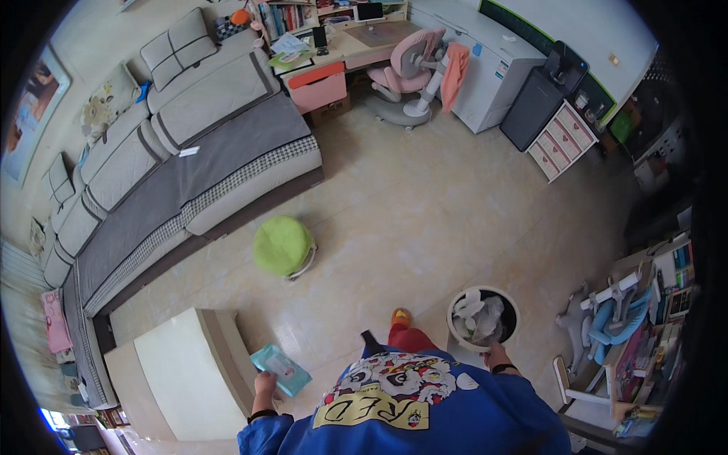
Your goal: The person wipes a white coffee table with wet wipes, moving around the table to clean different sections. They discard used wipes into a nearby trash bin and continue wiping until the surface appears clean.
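My left hand (pixel 265 385) grips the edge of a teal soft pack of wipes (pixel 289 375), held out beside the corner of a low white and beige table (pixel 176 375). On the other side, my right hand (pixel 497 356) holds the near rim of a round white trash bin (pixel 515 310). Crumpled clear and white plastic bags (pixel 483 318) lie inside the bin. The fingers of my right hand are partly hidden by the rim. One orange shoe (pixel 401 317) shows on the floor between the two hands.
A green round stool (pixel 282 244) stands on the tiled floor (pixel 409 227) ahead. Along the left runs a grey sofa (pixel 244 131). A pink swivel chair (pixel 406 68) is by the desk (pixel 364 42) at the back. To the right are a blue chair (pixel 620 324) and a cluttered shelf (pixel 631 364).
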A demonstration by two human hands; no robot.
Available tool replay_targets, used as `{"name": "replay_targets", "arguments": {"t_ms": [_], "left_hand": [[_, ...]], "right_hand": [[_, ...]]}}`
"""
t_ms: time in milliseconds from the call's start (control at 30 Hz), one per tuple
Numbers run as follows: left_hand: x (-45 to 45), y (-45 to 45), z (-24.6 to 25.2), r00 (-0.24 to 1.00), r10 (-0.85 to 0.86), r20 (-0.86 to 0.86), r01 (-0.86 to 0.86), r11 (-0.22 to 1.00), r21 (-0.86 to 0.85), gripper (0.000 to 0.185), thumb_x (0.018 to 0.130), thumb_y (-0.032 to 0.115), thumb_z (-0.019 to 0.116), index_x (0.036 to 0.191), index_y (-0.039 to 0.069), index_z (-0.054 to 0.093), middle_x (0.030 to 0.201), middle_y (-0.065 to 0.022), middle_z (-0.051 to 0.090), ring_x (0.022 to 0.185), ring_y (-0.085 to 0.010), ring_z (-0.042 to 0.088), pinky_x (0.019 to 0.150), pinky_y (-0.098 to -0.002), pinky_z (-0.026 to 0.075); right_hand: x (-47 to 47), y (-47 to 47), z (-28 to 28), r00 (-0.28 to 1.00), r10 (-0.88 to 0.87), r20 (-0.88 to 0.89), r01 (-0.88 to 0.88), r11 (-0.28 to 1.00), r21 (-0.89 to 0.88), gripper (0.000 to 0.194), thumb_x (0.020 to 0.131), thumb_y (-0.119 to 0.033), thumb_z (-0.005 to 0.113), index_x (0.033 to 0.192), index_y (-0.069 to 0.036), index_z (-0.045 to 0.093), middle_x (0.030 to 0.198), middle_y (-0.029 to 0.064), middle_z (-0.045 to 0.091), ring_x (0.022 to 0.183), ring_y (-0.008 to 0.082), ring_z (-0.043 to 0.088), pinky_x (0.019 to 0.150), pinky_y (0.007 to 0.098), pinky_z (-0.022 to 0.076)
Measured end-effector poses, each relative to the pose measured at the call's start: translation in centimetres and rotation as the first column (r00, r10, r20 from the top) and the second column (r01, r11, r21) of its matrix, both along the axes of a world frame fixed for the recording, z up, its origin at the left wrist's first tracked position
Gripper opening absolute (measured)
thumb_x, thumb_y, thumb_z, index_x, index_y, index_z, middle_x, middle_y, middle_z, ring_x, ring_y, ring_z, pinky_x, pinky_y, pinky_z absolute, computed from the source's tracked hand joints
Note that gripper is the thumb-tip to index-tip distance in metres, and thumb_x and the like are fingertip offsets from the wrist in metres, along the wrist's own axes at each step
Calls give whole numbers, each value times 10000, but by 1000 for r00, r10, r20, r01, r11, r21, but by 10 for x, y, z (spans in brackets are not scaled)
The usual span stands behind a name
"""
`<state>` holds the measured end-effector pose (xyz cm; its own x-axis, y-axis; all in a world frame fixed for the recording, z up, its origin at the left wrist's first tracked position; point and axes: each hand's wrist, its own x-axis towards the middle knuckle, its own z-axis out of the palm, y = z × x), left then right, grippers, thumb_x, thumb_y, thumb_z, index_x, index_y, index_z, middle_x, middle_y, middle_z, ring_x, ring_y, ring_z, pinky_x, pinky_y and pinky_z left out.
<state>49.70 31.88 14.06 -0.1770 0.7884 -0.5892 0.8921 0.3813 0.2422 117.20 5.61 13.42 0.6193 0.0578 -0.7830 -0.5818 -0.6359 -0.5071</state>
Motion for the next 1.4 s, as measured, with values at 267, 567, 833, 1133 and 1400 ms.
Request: {"name": "replay_targets", "arguments": {"t_ms": [267,567,833,1133,1400], "left_hand": [[113,160,23,971,-17,237,-24,985,170,395,775,361,568,879,-10,653,833,-229,651,832,-399,626,771,-476,489],[163,383,17,992,-108,58,98,983,155,364,779,345,560,872,6,653,862,-210,657,851,-388,623,766,-472,487],[215,596,1,960,-279,39,277,960,49,344,778,339,534,839,20,645,883,-218,648,879,-392,612,788,-479,483],[266,744,-1,930,-366,41,364,930,43,348,808,347,508,806,17,619,900,-215,640,869,-392,604,777,-481,480],[302,819,-55,967,-134,214,115,988,99,311,800,298,583,757,-9,609,765,-190,649,748,-307,626,655,-407,465]], "right_hand": [[86,110,4,977,-178,-119,178,984,-6,330,894,-284,392,906,6,549,731,173,603,478,149,491,391,234,385],[139,334,-38,954,-295,-51,294,956,-25,120,799,-168,541,837,-57,515,686,139,568,447,208,519,365,278,378],[135,559,-42,945,-297,-138,312,945,102,98,772,-108,573,771,-26,520,607,103,500,418,235,521,326,294,389],[128,752,-82,964,-201,-176,212,976,50,109,775,-146,600,762,-54,541,633,101,564,449,196,561,351,268,357],[144,845,-148,990,-96,-101,94,995,-26,155,783,-166,633,782,-18,586,668,144,605,484,247,581,343,326,375]]}}
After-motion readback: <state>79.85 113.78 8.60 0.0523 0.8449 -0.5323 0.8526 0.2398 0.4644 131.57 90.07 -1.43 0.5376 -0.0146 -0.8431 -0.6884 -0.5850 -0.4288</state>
